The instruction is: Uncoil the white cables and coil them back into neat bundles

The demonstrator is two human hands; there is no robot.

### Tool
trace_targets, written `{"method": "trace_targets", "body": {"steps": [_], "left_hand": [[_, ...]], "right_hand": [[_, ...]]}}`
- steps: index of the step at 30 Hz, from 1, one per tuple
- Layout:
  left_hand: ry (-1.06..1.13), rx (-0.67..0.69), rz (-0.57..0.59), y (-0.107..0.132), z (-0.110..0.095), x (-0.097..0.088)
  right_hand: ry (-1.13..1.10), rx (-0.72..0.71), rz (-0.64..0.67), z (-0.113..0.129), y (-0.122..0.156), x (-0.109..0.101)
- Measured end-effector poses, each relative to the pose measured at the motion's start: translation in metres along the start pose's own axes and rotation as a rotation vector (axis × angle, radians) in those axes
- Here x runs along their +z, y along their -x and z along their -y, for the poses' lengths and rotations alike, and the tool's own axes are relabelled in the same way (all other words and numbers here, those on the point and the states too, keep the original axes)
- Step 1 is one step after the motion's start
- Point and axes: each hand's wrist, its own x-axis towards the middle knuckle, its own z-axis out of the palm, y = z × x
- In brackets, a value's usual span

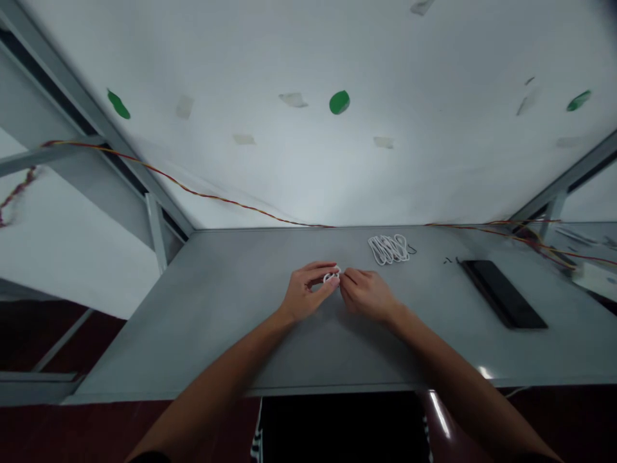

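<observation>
left hand (304, 294) closed in a pinch | 1 small white cord loop (331, 278) gripped between both hands' fingertips, over the grey tabletop (193, 347) | right hand (366, 296) closed in a pinch on the same loop | 1 white cord bundle (388, 249) lying farther along | 3 small black bits (448, 260) | 1 flat black case (501, 294)

Left hand (308, 292) and right hand (366, 294) are covering most of the white loop (331, 278), hiding its shape. Bottom edge is cutting off both forearms (216, 386). Coils are hiding the ends of the cord (388, 249). Black bits (448, 260) are staying too small to name. Wire (17, 193) is blurring and running off the left edge. Black slab (502, 294) is showing no readable detail.
</observation>
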Motion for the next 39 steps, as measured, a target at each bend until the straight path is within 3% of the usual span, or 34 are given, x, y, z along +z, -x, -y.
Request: {"method": "trace_targets", "body": {"steps": [5, 9, 16, 19, 21, 24, 29, 32, 35, 39], "left_hand": [[0.027, 0.099, 0.063, 0.003, 0.001, 0.001], [-0.047, 0.107, 0.088, 0.004, 0.001, 0.002], [-0.404, 0.331, 0.124, 0.002, 0.01, -0.001], [-0.487, 0.418, 0.121, 0.002, 0.015, 0.0], [-0.54, 0.436, 0.098, 0.002, 0.018, 0.0], [-0.697, 0.361, 0.01, -0.001, 0.021, -0.006], [-1.146, -0.06, -0.104, -0.013, 0.015, -0.045], [-1.322, -0.217, -0.148, -0.017, 0.011, -0.063], [-1.312, -0.157, -0.13, -0.018, 0.012, -0.059], [-1.056, -0.007, 0.1, -0.011, 0.021, -0.033]], "right_hand": [[-0.218, 0.047, -0.141, -0.004, -0.001, 0.002], [-0.497, 0.186, -0.194, -0.006, -0.004, 0.003], [-0.875, 0.466, -0.067, -0.01, -0.006, -0.001], [-0.994, 0.516, -0.003, -0.009, -0.007, 0.001], [-0.96, 0.48, 0.003, -0.009, -0.008, 0.002], [-0.713, 0.49, 0.0, -0.021, -0.008, -0.001], [-0.082, 0.865, 0.002, -0.072, 0.007, -0.01], [0.049, 0.982, 0.097, -0.091, 0.017, -0.009], [0.091, 0.969, 0.233, -0.084, 0.016, 0.0], [-0.123, 0.698, 0.231, -0.05, 0.001, 0.015]]}}
